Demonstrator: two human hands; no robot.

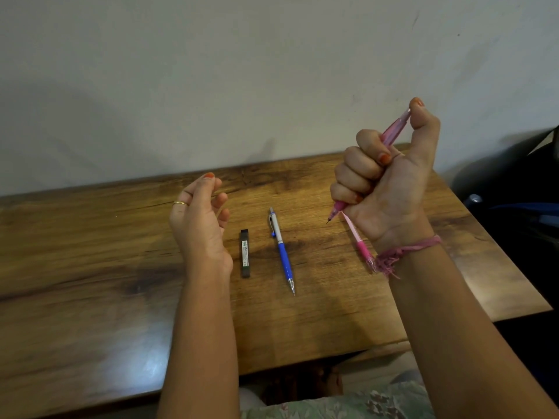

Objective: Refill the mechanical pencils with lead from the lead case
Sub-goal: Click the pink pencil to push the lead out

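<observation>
pink pencil clenched in right fist, left hand idle above the desk

left hand (199, 219) raised over the wooden table (90, 267), palm turned inward, fingers loosely curled and apart, holding nothing. thin gold ring (180, 203) on one finger.

just right of the left wrist: black lead case (245, 253), flat on the table, long axis running away from the person, untouched.

right of the case, near it but not touching: blue and white mechanical pencil (282, 250), lying on the table, metal tip toward the person, clip end away. roughly midway between the two hands.

right hand (390, 176) lifted above the table, closed in a fist round a pink mechanical pencil (393, 131). four fingers wrapped over the barrel, thumb up with its pad pressing on the pencil's top end. pencil slants through the fist; tip sticks out below the little finger, pointing down and left, clear of the table.

below the right hand, partly hidden behind the wrist: second pink pencil (358, 241) lying on the table, tip toward the person. pink frayed thread band (405, 251) tied round the right wrist.

pale wall (242, 71) behind the table. dark objects beyond the right hand at the frame edge, too dim to identify. patterned green cloth (363, 403) at the bottom edge.
</observation>
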